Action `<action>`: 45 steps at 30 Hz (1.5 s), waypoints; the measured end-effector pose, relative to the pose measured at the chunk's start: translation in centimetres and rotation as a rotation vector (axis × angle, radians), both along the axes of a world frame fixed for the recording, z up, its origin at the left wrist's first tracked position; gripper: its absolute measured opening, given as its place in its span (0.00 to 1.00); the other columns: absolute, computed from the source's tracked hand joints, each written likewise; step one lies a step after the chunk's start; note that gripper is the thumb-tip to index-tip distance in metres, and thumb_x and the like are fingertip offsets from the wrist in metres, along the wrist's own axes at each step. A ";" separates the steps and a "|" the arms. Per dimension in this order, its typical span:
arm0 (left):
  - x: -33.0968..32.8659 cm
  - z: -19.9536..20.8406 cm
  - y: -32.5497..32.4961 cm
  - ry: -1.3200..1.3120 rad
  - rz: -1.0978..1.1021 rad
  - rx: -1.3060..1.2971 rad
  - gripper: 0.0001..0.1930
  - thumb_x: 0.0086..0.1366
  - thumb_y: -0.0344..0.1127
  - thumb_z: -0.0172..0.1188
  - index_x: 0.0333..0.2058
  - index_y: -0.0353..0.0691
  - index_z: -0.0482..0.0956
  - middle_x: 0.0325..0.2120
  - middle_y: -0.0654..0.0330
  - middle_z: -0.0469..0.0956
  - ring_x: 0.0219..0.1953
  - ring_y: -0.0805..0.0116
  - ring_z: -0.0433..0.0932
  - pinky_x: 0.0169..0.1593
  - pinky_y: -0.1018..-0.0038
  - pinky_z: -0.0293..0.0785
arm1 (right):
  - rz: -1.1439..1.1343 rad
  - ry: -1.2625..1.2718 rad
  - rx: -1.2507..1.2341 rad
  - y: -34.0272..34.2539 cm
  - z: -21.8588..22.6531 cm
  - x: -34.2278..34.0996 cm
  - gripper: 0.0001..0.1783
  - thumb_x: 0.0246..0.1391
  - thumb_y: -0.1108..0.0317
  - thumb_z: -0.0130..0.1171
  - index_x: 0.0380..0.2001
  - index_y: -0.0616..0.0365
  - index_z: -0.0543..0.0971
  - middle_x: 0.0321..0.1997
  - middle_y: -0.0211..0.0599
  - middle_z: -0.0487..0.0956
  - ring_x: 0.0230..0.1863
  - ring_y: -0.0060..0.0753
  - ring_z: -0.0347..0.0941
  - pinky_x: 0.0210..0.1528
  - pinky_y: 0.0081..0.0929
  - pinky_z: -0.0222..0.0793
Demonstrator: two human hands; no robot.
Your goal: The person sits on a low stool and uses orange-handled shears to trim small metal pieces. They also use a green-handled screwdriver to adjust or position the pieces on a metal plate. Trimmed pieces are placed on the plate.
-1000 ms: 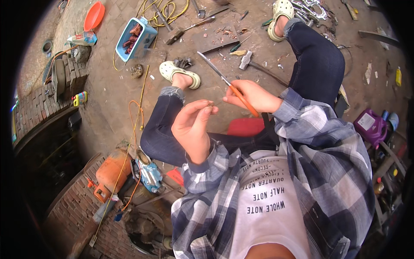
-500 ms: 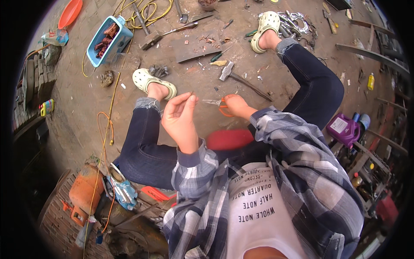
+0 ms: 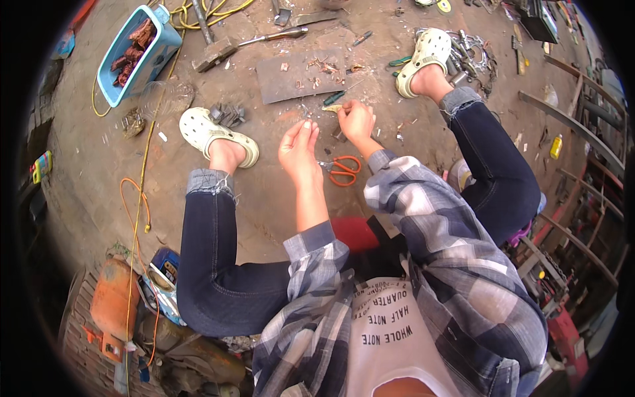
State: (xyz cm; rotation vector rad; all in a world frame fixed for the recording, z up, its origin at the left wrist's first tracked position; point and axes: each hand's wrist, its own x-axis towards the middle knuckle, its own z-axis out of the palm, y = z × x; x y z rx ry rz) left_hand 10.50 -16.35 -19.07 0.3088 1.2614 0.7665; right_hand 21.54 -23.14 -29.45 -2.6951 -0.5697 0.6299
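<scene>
My left hand (image 3: 301, 151) is raised over the ground, its thumb and fingertips pressed together. Whatever is pinched there is too small to make out. Just ahead and to the right, my right hand (image 3: 358, 123) has its fingers drawn together beside a yellowish strip (image 3: 331, 108); I cannot tell whether it grips anything. Orange-handled scissors (image 3: 344, 171) lie below the two hands, blades pointing toward my left wrist. Beyond the hands, a flat dark metal plate (image 3: 278, 78) bears small copper-coloured scraps (image 3: 321, 66). A dark-green-handled tool (image 3: 334, 98) rests at its near edge.
A blue bin (image 3: 151, 61) with reddish-brown metal pieces stands far left. A heavy hammer (image 3: 215, 55) and a screwdriver-like tool (image 3: 274, 35) lie beyond the plate. Metal parts (image 3: 473, 56) are heaped by my right shoe. A yellow hose (image 3: 154, 126) runs along the left.
My right hand has let go of the scissors, which now lie down, and has moved forward toward the plate. My left hand has shifted slightly right and forward, still pinched. The view has shifted.
</scene>
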 end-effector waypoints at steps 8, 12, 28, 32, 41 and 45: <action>1.5 -5.0 -0.2 -0.015 0.118 -0.121 0.06 0.59 0.21 0.59 0.36 0.30 0.75 0.35 0.53 0.79 0.36 0.67 0.79 0.44 0.75 0.79 | -0.192 0.067 -0.306 1.9 -1.3 1.9 0.20 0.42 0.46 0.62 0.26 0.53 0.83 0.33 0.39 0.82 0.45 0.45 0.72 0.50 0.38 0.62; 2.0 -6.4 0.0 -0.035 0.148 -0.133 0.06 0.60 0.21 0.59 0.36 0.31 0.75 0.34 0.53 0.79 0.36 0.67 0.79 0.43 0.75 0.79 | -0.433 0.181 -0.231 0.6 -1.2 3.3 0.20 0.40 0.47 0.61 0.25 0.53 0.83 0.33 0.40 0.82 0.39 0.46 0.75 0.47 0.41 0.66; 4.3 -8.3 -0.2 0.177 0.131 0.137 0.05 0.60 0.21 0.57 0.36 0.31 0.76 0.31 0.57 0.79 0.33 0.73 0.79 0.39 0.79 0.76 | 0.166 0.131 0.253 2.4 11.2 -1.1 0.10 0.49 0.69 0.59 0.37 0.52 0.76 0.24 0.45 0.78 0.27 0.45 0.77 0.30 0.34 0.71; 4.4 -8.5 -0.2 0.218 0.105 0.182 0.05 0.60 0.20 0.57 0.35 0.30 0.76 0.30 0.58 0.79 0.33 0.73 0.79 0.39 0.79 0.76 | 0.212 0.149 0.174 3.5 12.0 -1.4 0.10 0.48 0.67 0.60 0.36 0.51 0.77 0.27 0.45 0.79 0.29 0.48 0.77 0.31 0.38 0.71; 4.0 -8.4 0.0 0.186 0.126 0.144 0.05 0.59 0.19 0.58 0.35 0.30 0.76 0.30 0.58 0.79 0.32 0.74 0.78 0.38 0.79 0.75 | 0.372 -0.039 0.082 4.2 13.5 -1.3 0.10 0.45 0.69 0.61 0.34 0.48 0.79 0.29 0.38 0.78 0.28 0.45 0.76 0.30 0.38 0.71; 4.0 -8.7 0.0 0.172 0.125 0.137 0.05 0.58 0.19 0.58 0.35 0.30 0.76 0.29 0.58 0.79 0.31 0.74 0.78 0.37 0.80 0.75 | 0.422 -0.056 0.079 4.6 13.6 -1.2 0.10 0.44 0.71 0.61 0.33 0.47 0.80 0.28 0.35 0.76 0.29 0.42 0.75 0.31 0.36 0.71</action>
